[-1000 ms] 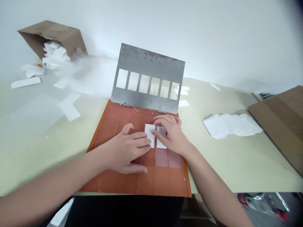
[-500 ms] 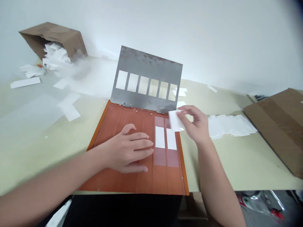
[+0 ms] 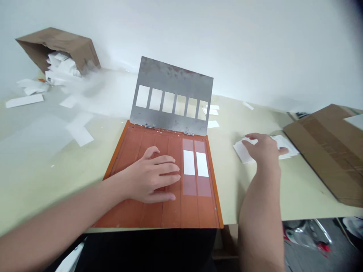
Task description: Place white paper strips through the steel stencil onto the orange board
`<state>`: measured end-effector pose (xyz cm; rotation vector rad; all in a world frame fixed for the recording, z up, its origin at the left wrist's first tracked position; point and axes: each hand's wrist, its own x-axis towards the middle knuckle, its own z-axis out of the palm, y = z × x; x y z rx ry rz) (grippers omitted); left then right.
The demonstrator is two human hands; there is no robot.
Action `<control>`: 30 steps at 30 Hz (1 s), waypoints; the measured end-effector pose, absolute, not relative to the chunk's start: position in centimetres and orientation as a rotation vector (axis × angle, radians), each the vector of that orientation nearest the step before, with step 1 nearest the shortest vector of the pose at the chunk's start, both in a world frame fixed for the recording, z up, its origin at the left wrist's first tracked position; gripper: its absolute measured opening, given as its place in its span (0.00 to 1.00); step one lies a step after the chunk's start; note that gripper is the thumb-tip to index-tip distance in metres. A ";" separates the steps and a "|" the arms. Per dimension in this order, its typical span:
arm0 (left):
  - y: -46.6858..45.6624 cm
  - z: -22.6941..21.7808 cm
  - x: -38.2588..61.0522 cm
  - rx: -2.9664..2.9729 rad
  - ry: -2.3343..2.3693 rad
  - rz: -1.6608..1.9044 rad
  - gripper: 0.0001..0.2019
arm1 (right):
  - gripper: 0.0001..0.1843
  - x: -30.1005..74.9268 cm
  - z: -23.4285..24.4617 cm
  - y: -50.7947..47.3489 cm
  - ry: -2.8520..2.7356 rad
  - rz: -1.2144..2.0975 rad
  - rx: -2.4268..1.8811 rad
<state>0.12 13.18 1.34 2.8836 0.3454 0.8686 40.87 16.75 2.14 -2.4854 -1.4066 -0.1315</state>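
Observation:
My left hand (image 3: 153, 175) lies palm down with fingers spread on an orange-brown grooved board (image 3: 141, 215). Just beyond its fingertips, two translucent strips (image 3: 189, 186) lie in the board's right-hand grooves, with a white card (image 3: 189, 163) on one and another white card (image 3: 202, 164) on the other. Hinged to the board's far edge, a grey metal plate (image 3: 176, 70) with a row of rectangular windows stands tilted up. My right hand (image 3: 262, 147) is over a fanned row of white cards (image 3: 286, 145), thumb and fingers apart; it partly hides them.
A cardboard box (image 3: 320, 151) stands at the right. At the back left an open carton (image 3: 62, 36) on its side spills white pieces (image 3: 64, 70). Loose white slips (image 3: 212, 124) lie behind the plate, and clear film (image 3: 39, 130) covers the table's left side.
My right hand has moved right, from the board to the fanned cards, and the white piece it held is no longer seen in it. My left hand has stayed on the board.

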 end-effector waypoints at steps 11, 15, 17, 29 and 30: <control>14.3 3.2 0.5 2.888 0.564 0.637 0.09 | 0.10 31.2 4.3 16.7 -1.943 0.034 -1.561; 15.2 4.8 1.8 2.819 0.802 0.331 0.10 | 0.08 29.3 3.2 16.2 -2.142 0.153 -1.347; 15.8 4.8 2.5 2.778 0.867 0.309 0.11 | 0.09 29.0 2.2 15.9 -2.157 0.178 -1.291; 16.7 1.5 2.4 2.830 0.869 0.669 0.12 | 0.17 28.8 1.1 14.5 -2.348 0.263 -1.095; 16.7 1.5 2.4 2.837 0.855 0.681 0.11 | 0.19 28.8 1.1 14.5 -2.357 0.244 -1.090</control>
